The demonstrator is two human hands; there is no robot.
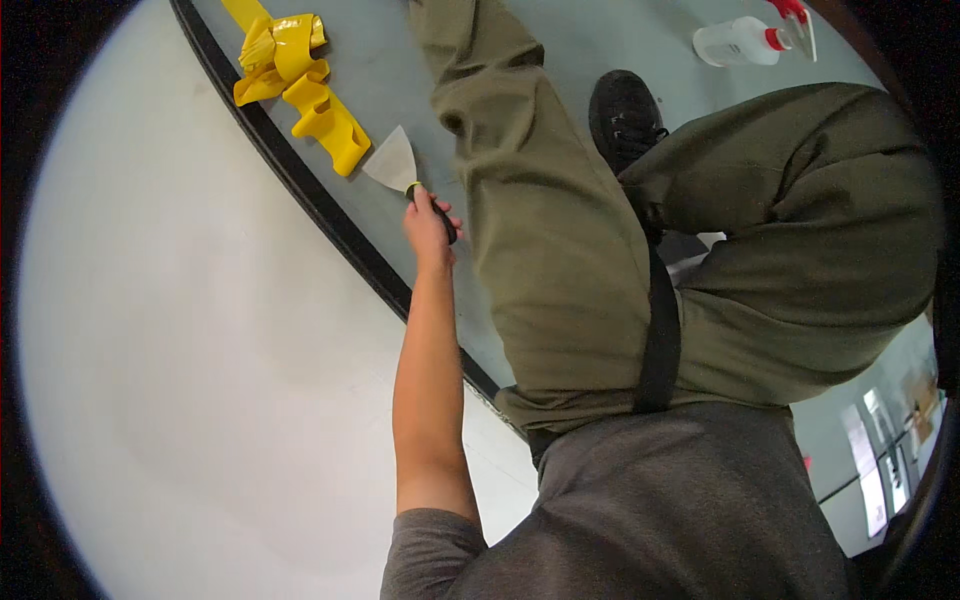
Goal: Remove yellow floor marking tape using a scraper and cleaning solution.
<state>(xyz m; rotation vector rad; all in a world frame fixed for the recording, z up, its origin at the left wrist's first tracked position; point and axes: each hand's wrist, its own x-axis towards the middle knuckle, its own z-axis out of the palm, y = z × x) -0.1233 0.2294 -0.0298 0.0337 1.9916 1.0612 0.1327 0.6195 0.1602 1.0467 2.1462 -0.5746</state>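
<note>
My left hand [432,228] is closed around the black handle of a putty knife [394,160]. Its wide, flat metal blade points up and left, over the grey floor. Just beyond the blade lies a crumpled, folded strip of yellow tape [330,125], heaped against the base of the wall. The blade's corner comes close to the near end of this strip; whether they touch I cannot tell. My right hand is out of the picture.
A white wall [220,330] with black baseboard [300,195] runs along my left side. My outstretched leg [550,230] lies beside my left hand, the other leg [800,200] is bent. A white spray bottle [735,42] with a red collar lies at the far right on the floor [600,40].
</note>
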